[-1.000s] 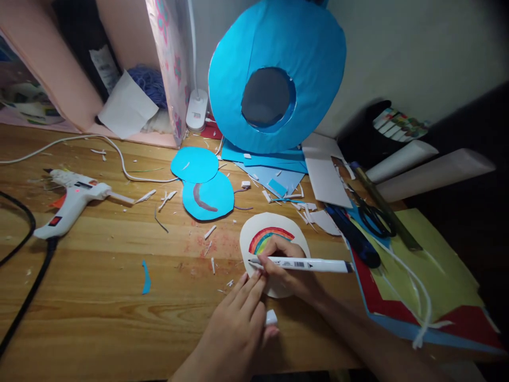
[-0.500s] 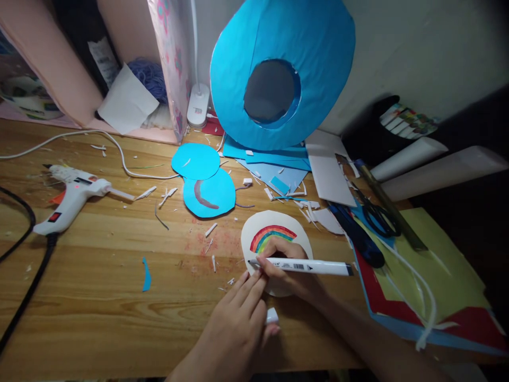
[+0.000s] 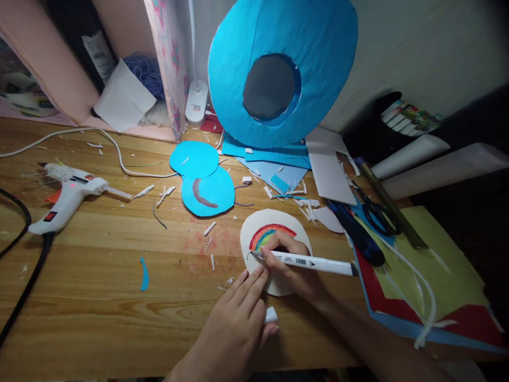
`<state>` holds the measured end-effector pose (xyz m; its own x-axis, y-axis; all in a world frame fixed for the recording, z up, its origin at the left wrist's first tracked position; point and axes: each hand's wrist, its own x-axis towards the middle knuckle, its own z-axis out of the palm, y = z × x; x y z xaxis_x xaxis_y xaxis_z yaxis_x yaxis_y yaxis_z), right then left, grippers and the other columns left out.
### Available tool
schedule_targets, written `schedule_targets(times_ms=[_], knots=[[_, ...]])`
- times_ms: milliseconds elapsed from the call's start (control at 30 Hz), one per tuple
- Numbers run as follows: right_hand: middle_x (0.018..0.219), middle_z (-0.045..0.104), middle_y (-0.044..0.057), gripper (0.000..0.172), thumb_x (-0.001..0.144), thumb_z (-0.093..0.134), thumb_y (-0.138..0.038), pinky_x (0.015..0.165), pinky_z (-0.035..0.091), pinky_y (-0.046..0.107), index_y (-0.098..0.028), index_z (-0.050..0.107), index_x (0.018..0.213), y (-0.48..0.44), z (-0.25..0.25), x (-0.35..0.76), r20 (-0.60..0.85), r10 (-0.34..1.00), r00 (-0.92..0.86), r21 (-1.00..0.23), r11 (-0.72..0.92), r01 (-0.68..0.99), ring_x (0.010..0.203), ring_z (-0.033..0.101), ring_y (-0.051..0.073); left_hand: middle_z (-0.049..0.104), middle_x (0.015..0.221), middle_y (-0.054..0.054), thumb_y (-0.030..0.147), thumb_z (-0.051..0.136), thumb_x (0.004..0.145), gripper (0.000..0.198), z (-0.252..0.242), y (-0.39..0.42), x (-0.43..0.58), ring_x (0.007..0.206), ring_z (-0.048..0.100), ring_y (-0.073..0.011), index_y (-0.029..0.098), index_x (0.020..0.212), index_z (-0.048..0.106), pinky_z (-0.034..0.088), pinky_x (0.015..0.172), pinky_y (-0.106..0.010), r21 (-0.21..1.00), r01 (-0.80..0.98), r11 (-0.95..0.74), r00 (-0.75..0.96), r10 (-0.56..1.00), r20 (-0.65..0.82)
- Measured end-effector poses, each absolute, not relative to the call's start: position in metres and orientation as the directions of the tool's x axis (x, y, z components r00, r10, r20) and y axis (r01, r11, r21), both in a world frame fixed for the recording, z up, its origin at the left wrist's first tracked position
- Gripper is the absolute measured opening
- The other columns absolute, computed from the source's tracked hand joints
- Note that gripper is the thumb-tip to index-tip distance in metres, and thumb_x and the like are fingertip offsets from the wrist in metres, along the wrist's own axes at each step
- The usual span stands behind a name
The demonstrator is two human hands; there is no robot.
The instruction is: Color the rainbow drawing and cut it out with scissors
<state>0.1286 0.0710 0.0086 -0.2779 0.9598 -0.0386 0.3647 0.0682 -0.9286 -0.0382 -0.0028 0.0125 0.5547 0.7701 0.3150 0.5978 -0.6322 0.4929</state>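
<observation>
A cream paper disc (image 3: 279,286) lies on the wooden table, bearing a drawn rainbow (image 3: 265,232) in red, orange, green and blue bands. My right hand (image 3: 294,268) is closed around a white marker (image 3: 318,262), whose dark tip touches the disc below the rainbow's left end. A short dark curved line shows at that tip. My left hand (image 3: 238,323) rests its outstretched fingertips on the disc's lower left edge. Between its thumb and index finger sits a white marker cap (image 3: 271,314). The right hand covers part of the rainbow and disc.
Two overlapping blue paper discs (image 3: 209,193) lie behind, near a large blue ring (image 3: 318,69). A glue gun (image 3: 71,193) with cable rests left. Scissors (image 3: 379,217), a dark-handled cutter (image 3: 358,236) and coloured sheets (image 3: 445,260) lie right. Paper scraps (image 3: 210,228) are scattered about.
The marker tip has moved slightly up and right, leaving a short dark curve on the disc. My left hand stays in place, holding the cap.
</observation>
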Motion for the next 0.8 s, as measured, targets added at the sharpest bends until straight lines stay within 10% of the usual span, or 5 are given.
schedule_targets(times_ms=[800], knots=[[0.06, 0.047, -0.005, 0.026, 0.087, 0.056, -0.033, 0.054, 0.035, 0.025, -0.021, 0.046, 0.067, 0.0704, 0.0044, 0.1331, 0.027, 0.975, -0.219, -0.905, 0.117, 0.41, 0.055, 0.044, 0.012, 0.052, 0.135, -0.017, 0.025, 0.036, 0.098, 0.029, 0.013, -0.0024, -0.04, 0.13, 0.044, -0.0245, 0.011, 0.093, 0.061, 0.044, 0.104, -0.041, 0.491, 0.593, -0.638, 0.579, 0.762, 0.29]])
